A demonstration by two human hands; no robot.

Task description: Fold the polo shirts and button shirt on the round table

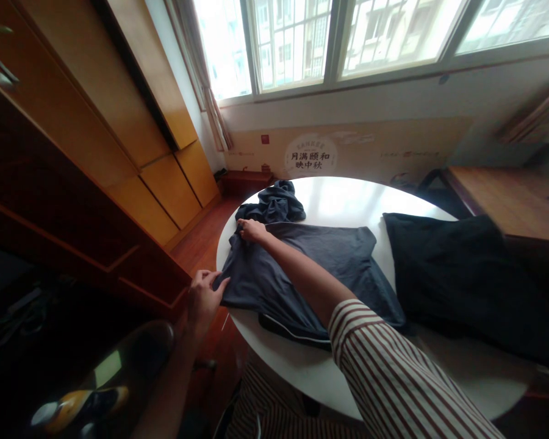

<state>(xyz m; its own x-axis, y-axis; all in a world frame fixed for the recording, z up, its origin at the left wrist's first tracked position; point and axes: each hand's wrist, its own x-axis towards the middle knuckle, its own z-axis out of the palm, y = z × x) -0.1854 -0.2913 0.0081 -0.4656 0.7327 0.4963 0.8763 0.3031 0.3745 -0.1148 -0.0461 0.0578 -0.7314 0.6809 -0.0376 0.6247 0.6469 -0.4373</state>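
Observation:
A dark grey-blue garment with a thin white trim lies spread on a round white table; its exact kind is hard to tell. At its near left corner, my left hand pinches the cloth between thumb and fingers, just beyond the table's edge. My right hand grips the far left part of the same garment, with the forearm crossing above the cloth. Right behind that hand sits a crumpled dark garment. To the right, a black folded or flat-laid cloth covers part of the table and extends past it.
Tall wooden cabinets stand on the left. At lower left, a bottle with a yellow label rests on a dark glossy surface. A wooden desk is at the right, and a low red-brown box stands by the window wall.

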